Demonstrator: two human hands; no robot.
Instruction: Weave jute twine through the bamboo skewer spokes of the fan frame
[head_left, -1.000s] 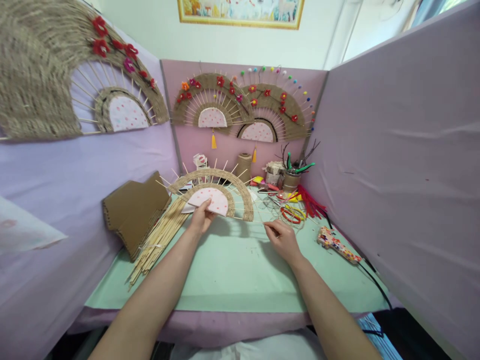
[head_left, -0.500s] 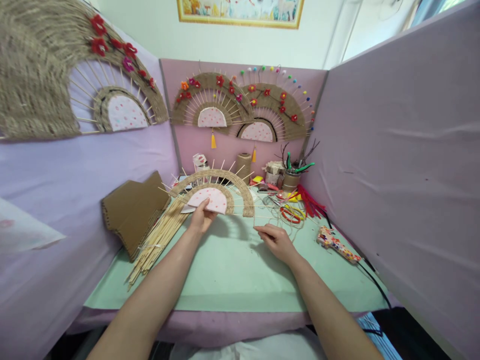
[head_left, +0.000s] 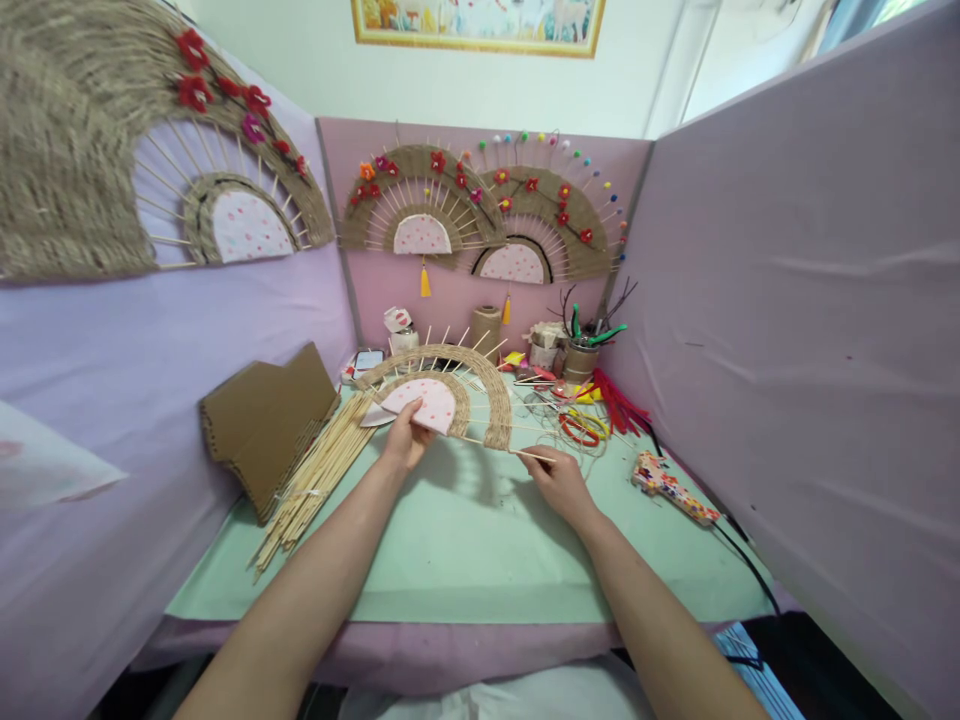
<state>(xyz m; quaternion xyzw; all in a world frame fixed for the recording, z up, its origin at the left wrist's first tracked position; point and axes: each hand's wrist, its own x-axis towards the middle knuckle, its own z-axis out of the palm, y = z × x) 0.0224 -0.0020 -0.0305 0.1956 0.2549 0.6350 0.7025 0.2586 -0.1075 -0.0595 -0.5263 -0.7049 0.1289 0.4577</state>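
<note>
My left hand (head_left: 409,440) grips a half-made fan by the pink spotted half-circle (head_left: 431,402) at its centre, thumb on the front. Thin bamboo sticks fan out through two woven twine bands, the outer band (head_left: 497,400) being the wider arc. At the fan's lower right corner my right hand (head_left: 556,480) is closed, its fingertips pinching the thin twine beside the band's end. The bottom stick (head_left: 536,456) sticks out across those fingers. The strand itself is mostly hidden there.
Bundled bamboo sticks (head_left: 319,475) and cardboard (head_left: 266,420) lie left. Scissors (head_left: 583,428), loose twine, red strips (head_left: 619,405) and a glue gun (head_left: 675,488) with a cable lie right. A twine spool (head_left: 486,330) and tool can (head_left: 581,360) stand behind. Finished fans (head_left: 442,190) hang on the partition.
The fan has tilted, its right end dropping slightly towards me. My right hand has shifted a little right and closer to the fan's corner, where the bottom stick now crosses its fingers.
</note>
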